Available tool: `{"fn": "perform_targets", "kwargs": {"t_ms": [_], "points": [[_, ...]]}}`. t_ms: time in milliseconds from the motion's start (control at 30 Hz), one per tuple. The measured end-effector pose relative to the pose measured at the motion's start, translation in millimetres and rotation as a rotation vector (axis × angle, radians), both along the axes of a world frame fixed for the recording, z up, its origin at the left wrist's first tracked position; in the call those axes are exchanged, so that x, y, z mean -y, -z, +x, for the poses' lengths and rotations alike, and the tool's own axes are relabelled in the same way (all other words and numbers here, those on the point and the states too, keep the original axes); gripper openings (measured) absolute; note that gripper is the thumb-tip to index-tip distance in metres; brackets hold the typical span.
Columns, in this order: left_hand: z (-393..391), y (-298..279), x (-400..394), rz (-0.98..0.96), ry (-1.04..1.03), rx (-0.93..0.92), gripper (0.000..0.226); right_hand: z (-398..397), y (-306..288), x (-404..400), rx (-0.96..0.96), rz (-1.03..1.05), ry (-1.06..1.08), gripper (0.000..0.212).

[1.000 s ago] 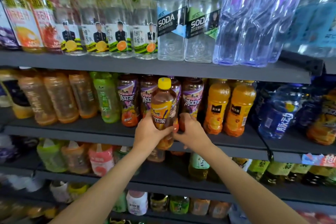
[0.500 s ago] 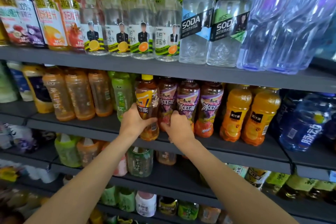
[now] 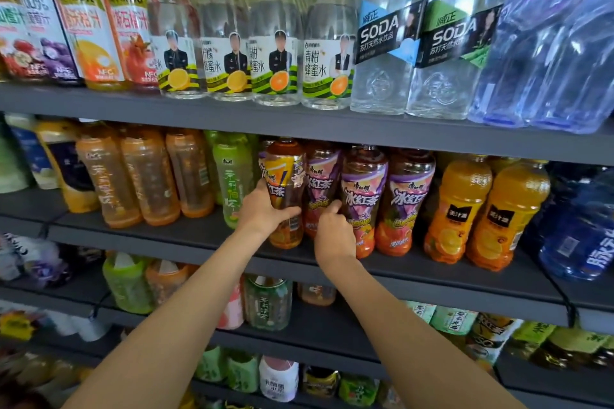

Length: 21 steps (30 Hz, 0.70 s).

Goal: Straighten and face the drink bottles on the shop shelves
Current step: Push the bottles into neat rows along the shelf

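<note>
On the middle shelf (image 3: 149, 237) my left hand (image 3: 260, 209) grips a brown tea bottle with a yellow label (image 3: 285, 183) around its waist. The bottle stands upright at the shelf front, left of a row of purple-label tea bottles (image 3: 403, 199). To its left stands a green tea bottle (image 3: 232, 183). My right hand (image 3: 332, 234) is just right of the yellow-label bottle, with its fingers curled on the lower part of the nearest purple-label bottle (image 3: 363, 199). The hand's back hides the fingertips.
Orange juice bottles (image 3: 458, 209) and blue bottles (image 3: 581, 226) fill the middle shelf to the right, pale amber bottles (image 3: 146, 176) to the left. The upper shelf (image 3: 299, 126) carries clear honey-water bottles (image 3: 279, 43), soda bottles (image 3: 385, 43) and juices. Lower shelves hold more drinks.
My left hand has carried the yellow-label bottle leftward and back onto the shelf, under the upper shelf's edge. My right hand has left that bottle and moved onto the purple-label bottles.
</note>
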<state>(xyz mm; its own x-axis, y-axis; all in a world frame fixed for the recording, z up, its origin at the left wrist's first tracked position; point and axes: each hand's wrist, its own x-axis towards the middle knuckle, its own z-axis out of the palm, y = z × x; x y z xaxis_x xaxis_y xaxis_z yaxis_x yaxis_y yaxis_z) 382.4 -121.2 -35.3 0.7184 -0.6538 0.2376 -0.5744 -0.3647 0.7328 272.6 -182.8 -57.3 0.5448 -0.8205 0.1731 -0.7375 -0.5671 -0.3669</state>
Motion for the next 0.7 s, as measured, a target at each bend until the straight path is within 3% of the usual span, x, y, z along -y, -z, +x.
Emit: {"fn": "perform_targets", "kwargs": {"t_ms": [267, 400, 533, 700], "points": [[-4, 3, 10, 0.010, -0.094, 0.016, 0.067, 2, -6, -3, 0.042, 0.087, -0.005, 0.051], [-49, 18, -3, -0.398, -0.260, 0.240, 0.049, -27, -24, -1, 0.219, -0.130, -0.124, 0.018], [-94, 19, 11, -0.518, 0.032, 0.419, 0.040, -72, -43, 9, 0.428, -0.346, -0.090, 0.018], [-149, 0, 50, -0.463, 0.325, 0.405, 0.036, -135, -48, 39, 0.624, -0.388, 0.117, 0.015]]}}
